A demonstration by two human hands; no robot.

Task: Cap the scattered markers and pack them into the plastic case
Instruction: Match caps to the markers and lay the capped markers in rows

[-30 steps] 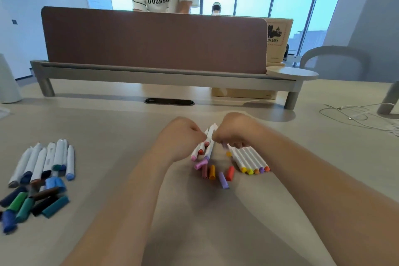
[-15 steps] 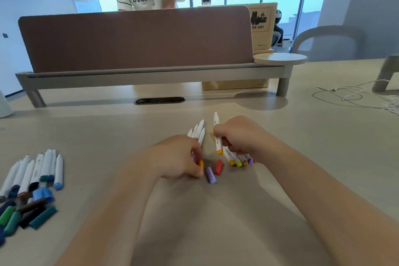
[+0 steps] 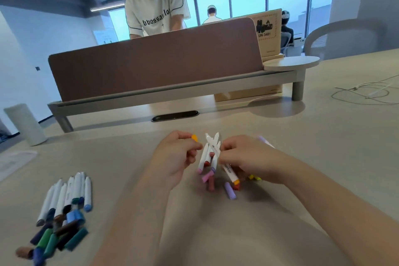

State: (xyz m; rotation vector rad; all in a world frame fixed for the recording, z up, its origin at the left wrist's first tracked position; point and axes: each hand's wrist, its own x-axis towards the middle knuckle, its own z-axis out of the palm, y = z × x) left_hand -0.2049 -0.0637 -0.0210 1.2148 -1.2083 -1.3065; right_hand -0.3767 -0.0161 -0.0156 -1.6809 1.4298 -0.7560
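Pinching an orange cap [image 3: 194, 137] in curled fingers, the left hand [image 3: 174, 157] hovers just beside the right hand [image 3: 248, 157]. The right grips an orange-ended marker [image 3: 228, 169] over the warm-colour pile [image 3: 203, 158], prob. so the cap & matching pen meet mid-air. Loose caps [image 3: 230, 190] lie on the bench [image 3: 302, 147] below both hands, handy for the next pick. Blue/green markers [image 3: 71, 192] sit grouped well apart, to the left. Plastic case: not clearly in view.

White markers [image 3: 212, 149], orange cap [image 3: 194, 137], brown divider [image 3: 155, 71]
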